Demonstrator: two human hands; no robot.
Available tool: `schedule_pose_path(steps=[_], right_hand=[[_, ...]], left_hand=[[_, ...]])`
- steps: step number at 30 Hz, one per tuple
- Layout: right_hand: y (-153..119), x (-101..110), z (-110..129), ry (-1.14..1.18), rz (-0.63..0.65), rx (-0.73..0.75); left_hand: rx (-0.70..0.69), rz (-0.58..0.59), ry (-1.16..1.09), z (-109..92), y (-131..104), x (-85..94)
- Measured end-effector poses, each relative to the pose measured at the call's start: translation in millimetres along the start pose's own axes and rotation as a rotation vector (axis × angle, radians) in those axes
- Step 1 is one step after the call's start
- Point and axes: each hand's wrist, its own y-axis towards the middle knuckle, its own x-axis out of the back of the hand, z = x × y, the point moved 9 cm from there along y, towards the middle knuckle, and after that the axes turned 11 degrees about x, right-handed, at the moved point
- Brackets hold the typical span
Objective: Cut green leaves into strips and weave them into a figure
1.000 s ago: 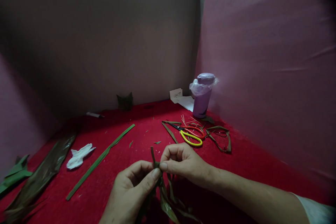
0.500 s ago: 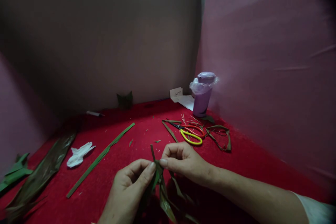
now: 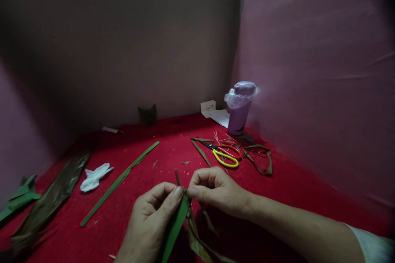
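Note:
Thumb and forefinger of my left hand pinch the top of a green leaf bundle, low in the middle of the view. Beside it, my right hand pinches the same bundle near its top, the fingertips almost touching those of the left. A short brown stem pokes up between the hands. Twisted brownish strips hang below the fingers. Beyond my right hand lie scissors with one red and one yellow handle, next to folded brown strips.
A long green strip, white tissue, large brown leaf and green folded leaf lie left on the red cloth. Farther back are a syringe, dark leaf piece, white papers, thin sticks and purple tumbler.
A broad green leaf blade now shows more fully beneath my left hand. Both hands keep their pinch in nearly the same place. The camera view has shifted slightly.

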Motion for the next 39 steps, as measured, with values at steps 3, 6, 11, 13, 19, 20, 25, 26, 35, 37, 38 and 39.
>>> schedule_pose_path(steps=[3, 6, 11, 13, 19, 20, 25, 26, 35, 37, 38, 39], right_hand=[[-1.9, -1.9, -5.3, -0.003, 0.013, -0.084], [-4.0, -5.1, -10.0, 0.017, 0.036, -0.146], [-5.9, -5.1, -16.9, 0.009, 0.048, -0.169], [-7.1, -3.3, -18.9, -0.014, 0.042, -0.170], [-11.4, -2.4, -20.4, -0.019, 0.036, -0.194], [-11.7, -2.5, -20.6, -0.016, 0.035, -0.200], [-11.6, -3.3, -21.1, -0.023, 0.037, -0.226], [-11.3, -3.4, -20.5, -0.031, 0.039, -0.226], [-9.6, -4.4, -19.1, -0.022, 0.041, -0.225], [-8.3, -2.9, -20.0, 0.002, 0.025, -0.215], [-7.7, -2.3, -20.5, 0.016, 0.018, -0.210], [-7.1, -1.9, -20.9, 0.028, 0.014, -0.207]], left_hand=[[-0.025, -0.049, 0.018, -1.7, -3.1, 1.4], [-0.022, -0.061, 0.016, -1.2, -4.8, 1.6], [0.022, -0.061, 0.018, 2.6, -4.0, 2.9], [0.032, -0.048, -0.005, 3.4, -2.0, 2.9], [0.135, 0.088, -0.212, 12.5, 5.8, -6.8], [0.146, 0.104, -0.243, 13.7, 6.5, -7.8], [0.185, 0.153, -0.309, 17.5, 8.4, -9.5], [0.197, 0.162, -0.317, 17.9, 8.5, -10.2], [0.249, 0.166, -0.338, 19.7, 6.4, -11.7], [0.199, 0.164, -0.278, 17.3, 7.0, -10.0], [0.174, 0.154, -0.251, 16.1, 7.2, -8.7], [0.154, 0.143, -0.229, 15.0, 7.3, -7.4]])
